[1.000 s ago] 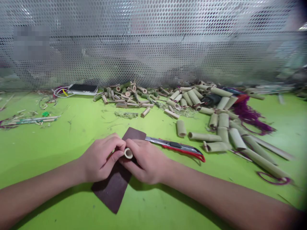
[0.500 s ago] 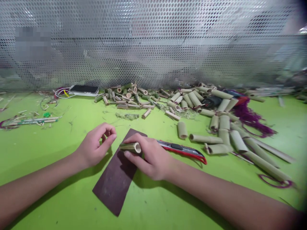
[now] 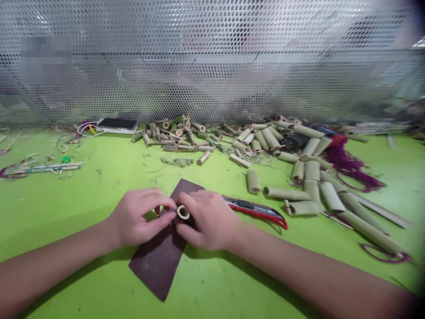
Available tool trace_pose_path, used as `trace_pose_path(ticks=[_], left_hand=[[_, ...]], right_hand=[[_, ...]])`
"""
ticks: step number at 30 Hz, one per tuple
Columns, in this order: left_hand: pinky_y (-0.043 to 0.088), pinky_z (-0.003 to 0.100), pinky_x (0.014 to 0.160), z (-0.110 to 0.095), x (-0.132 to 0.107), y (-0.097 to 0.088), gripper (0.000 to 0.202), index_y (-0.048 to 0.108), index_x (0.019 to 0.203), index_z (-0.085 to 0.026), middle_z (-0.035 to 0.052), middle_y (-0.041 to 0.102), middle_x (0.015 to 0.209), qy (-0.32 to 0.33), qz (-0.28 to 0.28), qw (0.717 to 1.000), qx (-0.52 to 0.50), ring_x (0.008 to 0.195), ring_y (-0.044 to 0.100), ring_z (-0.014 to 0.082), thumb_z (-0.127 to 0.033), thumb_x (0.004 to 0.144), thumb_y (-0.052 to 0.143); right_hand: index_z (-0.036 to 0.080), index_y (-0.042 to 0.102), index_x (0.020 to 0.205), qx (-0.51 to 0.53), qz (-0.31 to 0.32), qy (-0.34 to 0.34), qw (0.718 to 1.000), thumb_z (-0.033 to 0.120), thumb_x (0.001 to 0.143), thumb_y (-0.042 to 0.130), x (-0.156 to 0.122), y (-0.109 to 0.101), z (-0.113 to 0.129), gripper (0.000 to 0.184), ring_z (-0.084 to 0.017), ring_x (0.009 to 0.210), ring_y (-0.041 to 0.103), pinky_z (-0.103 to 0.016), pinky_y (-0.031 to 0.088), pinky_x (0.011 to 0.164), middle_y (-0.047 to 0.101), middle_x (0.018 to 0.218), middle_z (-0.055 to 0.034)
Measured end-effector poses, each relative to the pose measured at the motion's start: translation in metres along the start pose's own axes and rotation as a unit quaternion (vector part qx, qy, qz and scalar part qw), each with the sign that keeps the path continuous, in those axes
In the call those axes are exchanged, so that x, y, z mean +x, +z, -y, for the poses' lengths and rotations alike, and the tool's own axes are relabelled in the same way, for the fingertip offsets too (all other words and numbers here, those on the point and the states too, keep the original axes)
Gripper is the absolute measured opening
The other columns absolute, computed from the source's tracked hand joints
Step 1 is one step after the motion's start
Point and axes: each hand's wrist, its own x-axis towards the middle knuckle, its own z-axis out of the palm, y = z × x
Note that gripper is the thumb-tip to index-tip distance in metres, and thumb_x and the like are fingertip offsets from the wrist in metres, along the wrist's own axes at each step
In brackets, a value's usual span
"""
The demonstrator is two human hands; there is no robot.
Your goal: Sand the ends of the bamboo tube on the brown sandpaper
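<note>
The left hand (image 3: 141,217) and right hand (image 3: 207,220) both grasp a short bamboo ring (image 3: 183,212) between their fingertips, at lower centre of the frame, above dark sandpaper (image 3: 156,261), a red-handled utility knife (image 3: 255,209) just beside them.

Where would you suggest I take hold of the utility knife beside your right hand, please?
Take the utility knife by its red handle, coming from the right and above. It lies flat, with the handle's end free, while its front end points toward the right hand holding the bamboo ring.
</note>
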Motion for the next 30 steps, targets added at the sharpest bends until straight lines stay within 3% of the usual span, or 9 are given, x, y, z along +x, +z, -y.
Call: trace_pose_path(ticks=[17, 30], left_hand=[[0.053, 0.021, 0.057, -0.0065, 0.0008, 0.0011, 0.007, 0.068, 0.090, -0.017, 0.0000, 0.072, 0.075, 0.004, -0.015, 1.000, 0.009, 0.060, 0.063, 0.0107, -0.011, 0.090, 0.066], [0.056, 0.024, 0.057, -0.0065, 0.0019, -0.0022, 0.010, 0.069, 0.084, -0.019, -0.0001, 0.071, 0.073, -0.083, 0.000, 0.994, -0.068, 0.062, 0.064, 0.0126, -0.014, 0.090, 0.063]], right_hand=[[0.020, 0.050, 0.086, -0.028, 0.012, 0.009, 1.000, 0.033, 0.084, 0.049, 0.0006, -0.0011, 0.0046, 0.013, -0.016, 0.056, 0.045, -0.029, 0.033, 0.058, 0.055, 0.064, 0.0002], [0.018, 0.053, 0.093, 0.005, -0.003, -0.005, 1.000, 0.030, 0.093, 0.045, -0.0022, 0.0014, -0.0008, 0.014, -0.018, 0.062, 0.052, -0.032, 0.040, 0.065, 0.062, 0.074, -0.0033]])
